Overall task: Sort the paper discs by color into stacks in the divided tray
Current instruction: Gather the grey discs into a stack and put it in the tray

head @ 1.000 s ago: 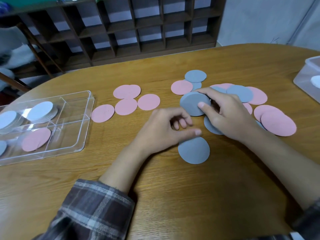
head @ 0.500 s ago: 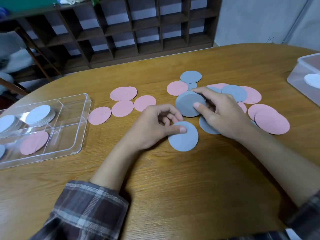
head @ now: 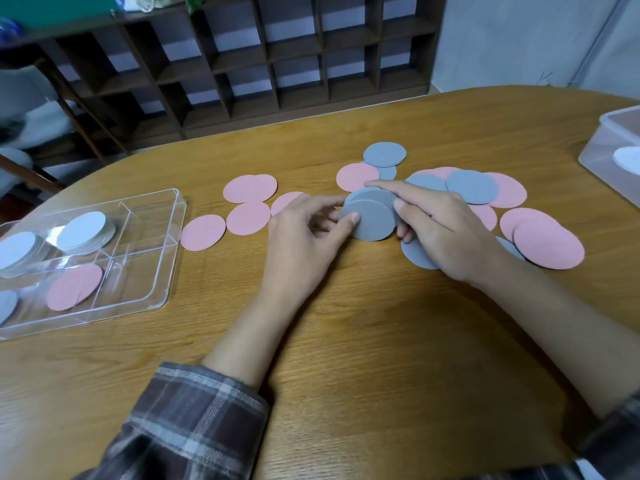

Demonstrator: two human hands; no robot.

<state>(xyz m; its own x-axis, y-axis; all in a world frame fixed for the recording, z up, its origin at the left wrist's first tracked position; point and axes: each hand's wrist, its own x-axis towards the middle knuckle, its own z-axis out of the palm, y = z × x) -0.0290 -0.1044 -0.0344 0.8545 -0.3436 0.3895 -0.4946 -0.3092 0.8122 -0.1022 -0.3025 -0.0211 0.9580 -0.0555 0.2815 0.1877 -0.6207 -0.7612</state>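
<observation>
A small stack of grey discs (head: 372, 218) is held between both hands just above the table. My left hand (head: 304, 237) pinches the front grey disc against that stack with its thumb on top. My right hand (head: 440, 226) grips the stack from the right. Loose pink discs (head: 247, 218) lie to the left of my hands, and more pink discs (head: 547, 245) and grey discs (head: 471, 187) lie to the right and behind. The clear divided tray (head: 166, 271) at the left holds white discs (head: 81, 230) in its far compartments and a pink disc (head: 74, 287) in a near one.
A clear plastic box (head: 609, 150) with a white disc inside stands at the right table edge. A dark wooden cubby shelf (head: 277, 64) stands behind the table. One grey disc (head: 415, 254) lies under my right hand.
My left hand has picked the lone grey disc off the table and brought it up onto the grey stack in my right hand.
</observation>
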